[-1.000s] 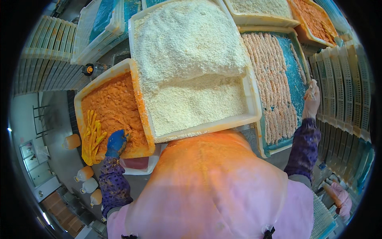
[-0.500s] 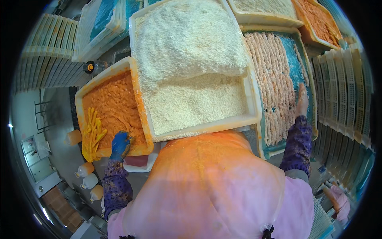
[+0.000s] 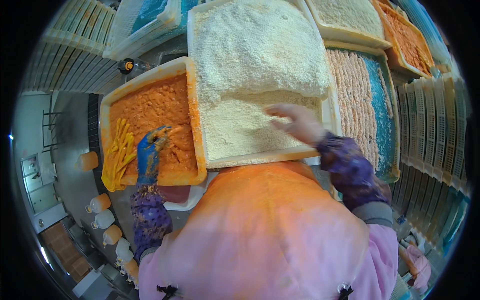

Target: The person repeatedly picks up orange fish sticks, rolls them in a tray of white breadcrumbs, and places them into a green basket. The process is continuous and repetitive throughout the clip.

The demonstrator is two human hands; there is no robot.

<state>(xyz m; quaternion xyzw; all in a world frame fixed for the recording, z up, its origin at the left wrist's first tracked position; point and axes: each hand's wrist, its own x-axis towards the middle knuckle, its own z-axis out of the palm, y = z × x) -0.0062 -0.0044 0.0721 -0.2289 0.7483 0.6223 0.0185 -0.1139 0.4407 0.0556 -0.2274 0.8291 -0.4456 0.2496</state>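
My left hand (image 3: pixel 151 146), in a blue glove, is closed over a tub of orange-sauced meat (image 3: pixel 196 120), with a meat strip (image 3: pixel 175 131) at its fingertips. A yellow rubber glove (image 3: pixel 118 157) hangs over this tub's near left corner. My right hand (image 3: pixel 298 121) is bare and slightly blurred. It hovers with fingers apart and nothing in them above the white tub (image 3: pixel 327 107) of pale breadcrumbs (image 3: pixel 260 60). On the right, crumb-coated meat strips (image 3: pixel 352 95) lie in rows on a blue-lined tray (image 3: pixel 382 145).
Stacked white crates (image 3: pixel 432 125) rise on the right, with more stacks (image 3: pixel 65 65) at the far left. Farther back right are another crumb tub (image 3: pixel 347 20) and an orange meat tub (image 3: pixel 405 37). Several jugs (image 3: pixel 102 219) stand on the floor at left. Another person (image 3: pixel 419 265) is at lower right.
My right hand has moved left from the lined tray to above the crumbs. My left hand has risen slightly from the orange meat with a strip at its fingers. The view has shifted.
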